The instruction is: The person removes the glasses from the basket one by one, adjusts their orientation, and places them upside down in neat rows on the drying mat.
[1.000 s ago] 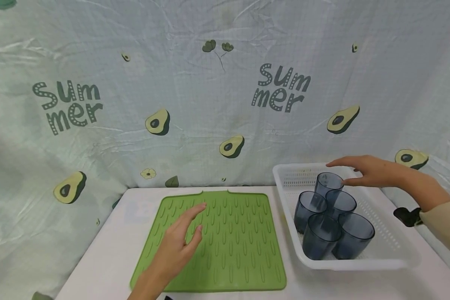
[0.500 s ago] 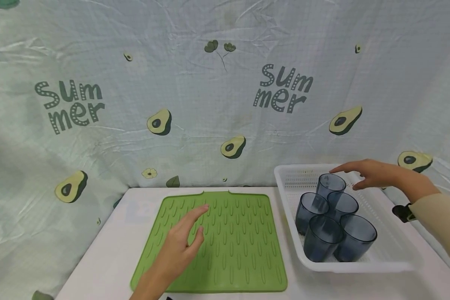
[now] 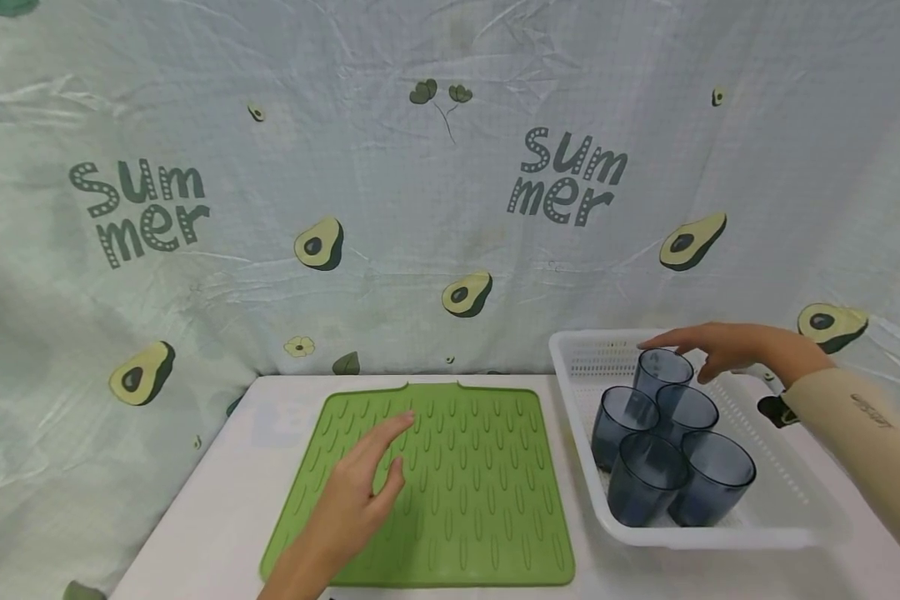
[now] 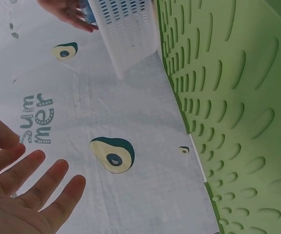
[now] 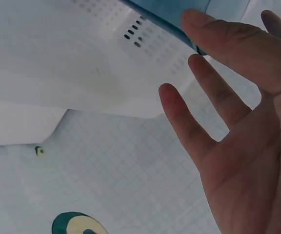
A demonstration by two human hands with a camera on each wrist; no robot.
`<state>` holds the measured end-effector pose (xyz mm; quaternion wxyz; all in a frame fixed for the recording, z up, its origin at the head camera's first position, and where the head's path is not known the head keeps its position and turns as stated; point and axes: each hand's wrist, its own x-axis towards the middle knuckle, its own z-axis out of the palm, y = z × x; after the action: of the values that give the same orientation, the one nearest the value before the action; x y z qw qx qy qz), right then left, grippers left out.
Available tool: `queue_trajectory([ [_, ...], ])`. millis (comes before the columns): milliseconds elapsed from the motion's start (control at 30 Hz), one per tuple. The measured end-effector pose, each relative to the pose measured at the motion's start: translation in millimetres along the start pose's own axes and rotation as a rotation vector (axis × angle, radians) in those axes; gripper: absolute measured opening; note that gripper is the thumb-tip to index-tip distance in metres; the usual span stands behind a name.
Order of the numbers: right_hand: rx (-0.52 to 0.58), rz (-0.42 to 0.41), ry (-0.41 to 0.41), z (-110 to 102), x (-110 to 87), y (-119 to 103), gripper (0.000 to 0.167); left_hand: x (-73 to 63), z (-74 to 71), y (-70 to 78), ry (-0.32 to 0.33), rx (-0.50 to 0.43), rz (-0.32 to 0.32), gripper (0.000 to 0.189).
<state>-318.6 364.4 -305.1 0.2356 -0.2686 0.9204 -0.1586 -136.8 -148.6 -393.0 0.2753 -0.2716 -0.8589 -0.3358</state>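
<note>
In the head view, my right hand [image 3: 735,346] reaches over the rearmost blue-tinted glass [image 3: 663,369], fingers extended past its far rim and thumb at its right side. The right wrist view has the fingers spread and the thumb [image 5: 199,18] overlapping the edge of the blue glass [image 5: 170,12]. Several such glasses, among them a front one [image 3: 647,481], stand close together in a white plastic basket [image 3: 787,533]. My left hand [image 3: 352,492] hovers, fingers relaxed and holding nothing, above a green ridged mat [image 3: 487,500].
A white table [image 3: 217,475] carries the mat and the basket to its right. Behind it hangs a pale cloth [image 3: 390,200] printed with avocados and lettering. The basket's perforated wall [image 4: 126,29] also shows in the left wrist view.
The right hand first drew slightly right of the back glass, then came left and down over it. My left hand has stayed nearly still above the mat.
</note>
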Motion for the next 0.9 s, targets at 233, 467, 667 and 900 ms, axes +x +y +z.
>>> queue_trajectory([
  [233,0.067,0.038,-0.083,3,11.4,5,0.098,-2.6,1.0,-1.7,0.001,0.048,0.001,0.061],
  [467,0.095,0.040,-0.086,4,15.3,9,0.100,-1.7,2.0,-2.9,-0.023,-0.032,-0.005,0.061],
  [667,0.067,0.035,-0.059,4,16.3,12,0.099,1.7,4.5,-4.5,-0.033,-0.151,0.021,0.056],
  [900,0.033,0.004,0.003,6,22.6,19,0.093,5.1,12.2,-6.1,-0.046,-0.232,0.016,0.051],
])
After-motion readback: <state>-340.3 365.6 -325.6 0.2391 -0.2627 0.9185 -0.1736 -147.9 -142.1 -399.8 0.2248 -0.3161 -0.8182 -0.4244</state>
